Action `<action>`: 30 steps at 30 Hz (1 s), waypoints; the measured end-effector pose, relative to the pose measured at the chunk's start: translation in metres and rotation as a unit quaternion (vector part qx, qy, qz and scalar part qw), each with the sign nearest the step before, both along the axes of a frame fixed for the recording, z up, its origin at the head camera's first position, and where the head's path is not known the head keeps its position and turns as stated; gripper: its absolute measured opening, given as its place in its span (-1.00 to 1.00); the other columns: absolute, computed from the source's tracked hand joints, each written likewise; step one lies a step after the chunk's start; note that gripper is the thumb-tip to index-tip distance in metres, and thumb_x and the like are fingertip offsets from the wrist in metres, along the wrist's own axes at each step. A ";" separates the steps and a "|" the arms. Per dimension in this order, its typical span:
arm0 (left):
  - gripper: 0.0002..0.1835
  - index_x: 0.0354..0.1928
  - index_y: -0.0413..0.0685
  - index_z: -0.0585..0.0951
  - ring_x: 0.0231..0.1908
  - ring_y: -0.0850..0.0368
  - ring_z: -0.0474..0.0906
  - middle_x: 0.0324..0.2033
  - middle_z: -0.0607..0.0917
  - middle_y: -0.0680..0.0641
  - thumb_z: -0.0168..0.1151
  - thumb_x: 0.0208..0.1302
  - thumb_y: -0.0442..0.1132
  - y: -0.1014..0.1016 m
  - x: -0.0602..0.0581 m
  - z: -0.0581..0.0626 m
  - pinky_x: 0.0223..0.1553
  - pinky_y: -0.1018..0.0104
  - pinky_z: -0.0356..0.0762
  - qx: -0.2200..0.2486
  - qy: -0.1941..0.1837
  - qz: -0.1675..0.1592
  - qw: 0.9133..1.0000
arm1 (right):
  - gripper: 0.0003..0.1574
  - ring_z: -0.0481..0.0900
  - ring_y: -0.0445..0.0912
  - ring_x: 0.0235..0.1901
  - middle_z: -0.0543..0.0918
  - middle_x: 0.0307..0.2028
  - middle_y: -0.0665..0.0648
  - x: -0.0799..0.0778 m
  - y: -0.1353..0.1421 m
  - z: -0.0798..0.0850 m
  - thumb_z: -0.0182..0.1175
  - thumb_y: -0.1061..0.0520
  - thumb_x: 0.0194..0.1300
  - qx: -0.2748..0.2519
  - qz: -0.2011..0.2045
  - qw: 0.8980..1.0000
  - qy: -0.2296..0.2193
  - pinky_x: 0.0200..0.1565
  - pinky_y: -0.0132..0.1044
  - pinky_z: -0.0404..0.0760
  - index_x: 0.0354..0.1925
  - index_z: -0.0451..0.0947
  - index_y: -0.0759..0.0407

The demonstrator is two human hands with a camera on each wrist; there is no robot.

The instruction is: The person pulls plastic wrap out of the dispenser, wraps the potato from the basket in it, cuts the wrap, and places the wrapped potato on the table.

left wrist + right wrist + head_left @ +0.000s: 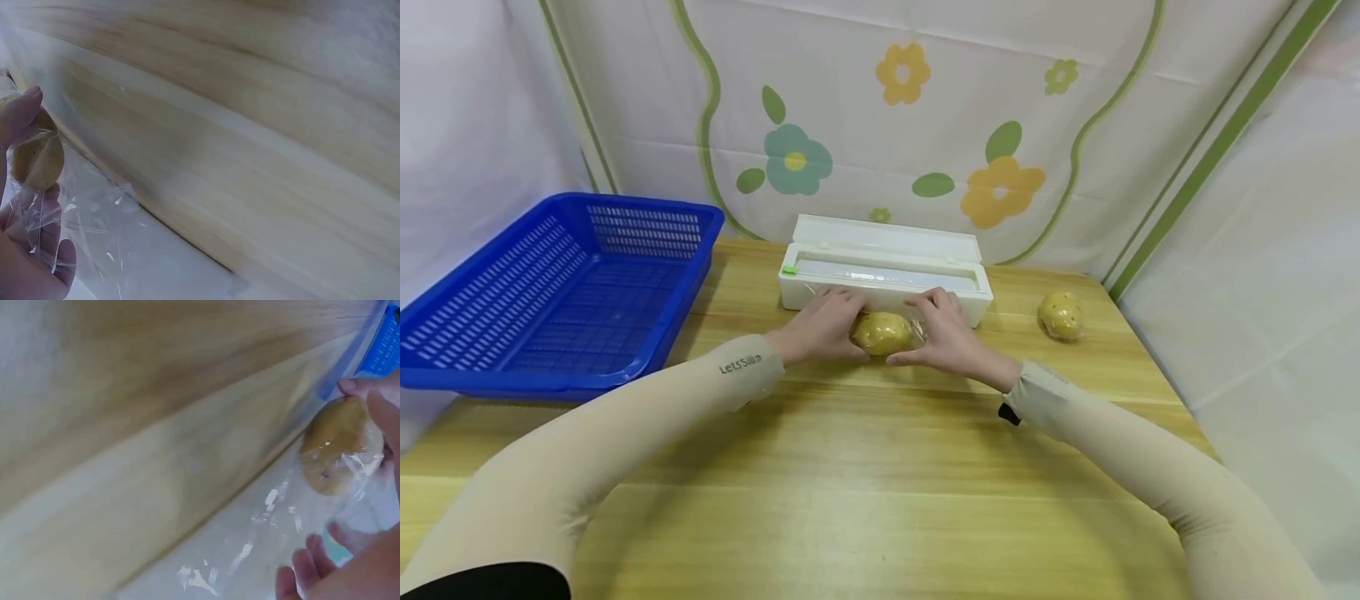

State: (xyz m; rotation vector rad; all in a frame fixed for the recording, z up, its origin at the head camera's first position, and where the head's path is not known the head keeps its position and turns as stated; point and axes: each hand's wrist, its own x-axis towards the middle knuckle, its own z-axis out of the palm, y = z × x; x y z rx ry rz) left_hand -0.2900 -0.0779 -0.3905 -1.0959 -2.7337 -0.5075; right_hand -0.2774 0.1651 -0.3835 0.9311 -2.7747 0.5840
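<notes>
A potato [883, 333] in clear plastic film sits between the two hands, in front of a white cling film dispenser [887, 294]. My left hand [829, 327] holds the potato's left end, thumb on the near side and fingers on the far side. Around the right end my right hand [951, 337] is spread, thumb near the potato and fingers apart beside the film. In the left wrist view the loose film [100, 225] hangs across the left fingers. The right wrist view has the wrapped potato [337, 447] by the thumb, with the other right fingers [306, 569] loosely bent below.
At the left stands a blue plastic basket [673, 321] with slotted walls. A second film-wrapped potato [1061, 316] lies at the right of the wooden table [850, 483]. The dispenser's lid [887, 237] is raised, close to the flowered cloth [850, 108] behind.
</notes>
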 end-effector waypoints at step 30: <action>-0.47 0.02 -0.06 0.65 -0.08 -0.01 0.52 -0.12 0.71 0.01 0.42 0.14 0.14 -0.008 -0.010 -0.004 -0.04 0.01 0.18 0.031 0.034 0.019 0.999 | -0.32 0.43 0.10 -0.09 0.63 -0.04 0.24 -0.016 -0.009 -0.012 0.52 0.00 0.08 -0.019 0.045 0.992 0.116 -0.03 0.02 0.37 0.07 0.55 0.32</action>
